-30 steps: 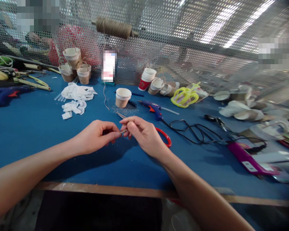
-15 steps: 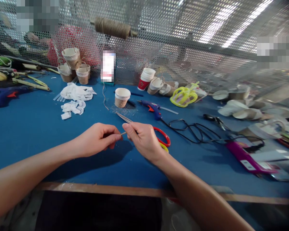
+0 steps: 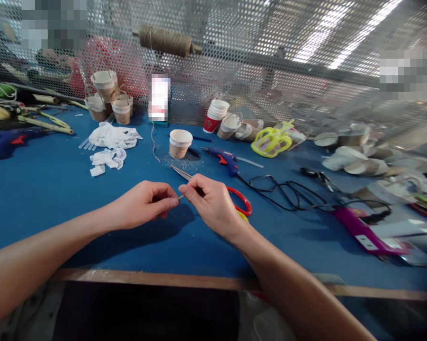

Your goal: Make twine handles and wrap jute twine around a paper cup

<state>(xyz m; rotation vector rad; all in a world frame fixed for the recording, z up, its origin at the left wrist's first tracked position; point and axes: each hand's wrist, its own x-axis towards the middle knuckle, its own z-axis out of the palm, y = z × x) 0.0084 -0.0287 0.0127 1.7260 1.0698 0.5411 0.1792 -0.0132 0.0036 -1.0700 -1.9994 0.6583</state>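
Observation:
Between my hands, just above the table, runs a short piece of brown twine (image 3: 180, 197). My left hand (image 3: 147, 203) pinches one end with thumb and fingers. The thumb and forefinger of my right hand (image 3: 211, 201) pinch the other end. Partly hidden behind my right hand lie scissors (image 3: 181, 173), their red and yellow handles showing at its right. A small paper cup wrapped in brown with a white rim (image 3: 180, 144) stands beyond the hands. A loose twine strand (image 3: 154, 147) trails on the table to the cup's left.
White strips (image 3: 110, 137) lie at left, near several cups with handles (image 3: 105, 85). A glue gun (image 3: 226, 161) with a looping black cord (image 3: 291, 199) rests at right, beside a purple power strip (image 3: 362, 232). A twine spool (image 3: 165, 41) hangs on the mesh panel.
My right thumb and forefinger have shifted slightly left and up along the twine, toward my left fingertips. The left hand has hardly moved.

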